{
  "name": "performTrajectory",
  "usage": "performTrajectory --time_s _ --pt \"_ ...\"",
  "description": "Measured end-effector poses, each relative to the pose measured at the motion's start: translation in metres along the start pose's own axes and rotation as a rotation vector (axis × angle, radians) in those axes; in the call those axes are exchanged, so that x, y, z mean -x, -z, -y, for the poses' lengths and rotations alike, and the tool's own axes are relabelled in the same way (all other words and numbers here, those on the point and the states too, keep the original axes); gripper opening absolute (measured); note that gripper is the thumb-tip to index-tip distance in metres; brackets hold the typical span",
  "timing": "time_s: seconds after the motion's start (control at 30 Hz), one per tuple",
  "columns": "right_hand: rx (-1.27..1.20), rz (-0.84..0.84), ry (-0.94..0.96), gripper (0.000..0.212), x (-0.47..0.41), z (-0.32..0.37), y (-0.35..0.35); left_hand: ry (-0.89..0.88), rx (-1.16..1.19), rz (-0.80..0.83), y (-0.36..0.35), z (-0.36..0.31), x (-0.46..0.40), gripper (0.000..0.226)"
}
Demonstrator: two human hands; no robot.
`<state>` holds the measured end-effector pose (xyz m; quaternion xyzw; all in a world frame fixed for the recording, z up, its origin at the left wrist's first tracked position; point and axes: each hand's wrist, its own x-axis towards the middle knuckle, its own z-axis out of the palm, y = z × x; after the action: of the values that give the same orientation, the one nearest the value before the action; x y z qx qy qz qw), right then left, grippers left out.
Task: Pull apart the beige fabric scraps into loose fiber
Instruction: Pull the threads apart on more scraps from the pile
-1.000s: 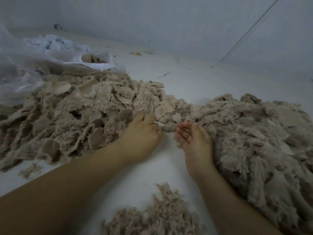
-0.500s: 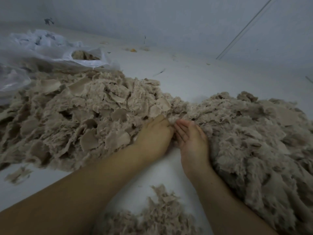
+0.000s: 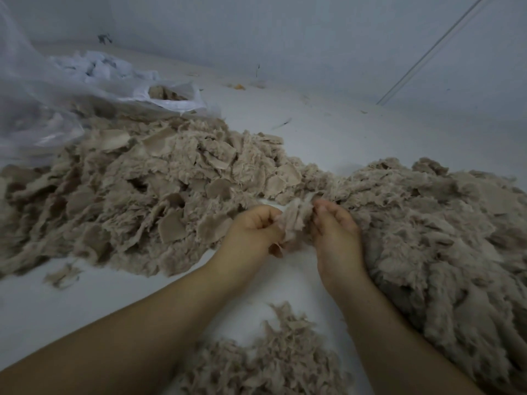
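- Across the pale white surface (image 3: pixel 356 143) I see beige material spread in three masses, with bare patches between them and small dark flecks scattered toward the far edge.
- On my left lies a broad heap of beige fabric scraps (image 3: pixel 148 195), many showing flat, smooth faces among fuzzy torn edges.
- On my right rises a fluffier mound of loose fiber (image 3: pixel 442 238), meeting the scrap heap at a narrow neck just beyond my hands.
- Nearest me, low in view, sits a smaller clump of fiber (image 3: pixel 271 360), apart from both larger masses.
- My left hand (image 3: pixel 253 229) is curled, its fingers (image 3: pixel 268 216) pinching one side of a held scrap (image 3: pixel 295 223) between the two heaps.
- My right hand (image 3: pixel 333 232) lies palm inward against the fiber mound, its fingers (image 3: pixel 323 208) bent onto the other side of the same scrap; I cannot tell how firmly they close on it.
- One stray tuft (image 3: pixel 61 276) lies alone on the surface at the left, just off the scrap heap.
- At far left a clear plastic bag (image 3: pixel 42 109) slumps beside the heap, its mouth showing more beige pieces inside, with crumpled white material (image 3: pixel 97 67) behind it.
- Behind everything stands a plain grey-blue wall (image 3: pixel 313 38), with a thin diagonal line (image 3: pixel 433 49) running down it at right.
- Light in the room is dim and bluish.
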<state>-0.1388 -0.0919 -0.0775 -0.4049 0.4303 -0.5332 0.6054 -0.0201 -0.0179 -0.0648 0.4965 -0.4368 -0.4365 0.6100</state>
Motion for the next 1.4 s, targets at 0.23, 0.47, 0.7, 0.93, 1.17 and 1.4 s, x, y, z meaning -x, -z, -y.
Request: performTrajectory --time_s 0.23,0.47,0.7,0.93,1.17,1.4 --pt "0.119 0.079 0.014 0.017 0.005 0.002 0.0 0.21 0.337 0.012 -0.001 0.002 0.003 0.037" --pt "0.294 0.224 0.076 0.013 0.015 0.009 0.002 0.26 0.393 0.047 0.003 0.004 -0.004 0.028" --pt "0.293 0.264 0.138 0.026 0.016 0.007 0.0 0.235 0.296 -0.073 -0.001 0.006 -0.002 0.022" --pt "0.252 0.282 0.14 0.025 0.013 0.005 0.003 0.263 0.386 -0.041 0.002 0.004 -0.003 0.04" --pt "0.191 0.249 0.051 0.028 0.014 0.007 0.003 0.215 0.364 -0.032 0.002 0.009 -0.001 0.032" --pt "0.26 0.177 0.118 0.026 0.01 0.005 0.005 0.103 0.112 -0.224 0.0 0.014 0.006 0.033"
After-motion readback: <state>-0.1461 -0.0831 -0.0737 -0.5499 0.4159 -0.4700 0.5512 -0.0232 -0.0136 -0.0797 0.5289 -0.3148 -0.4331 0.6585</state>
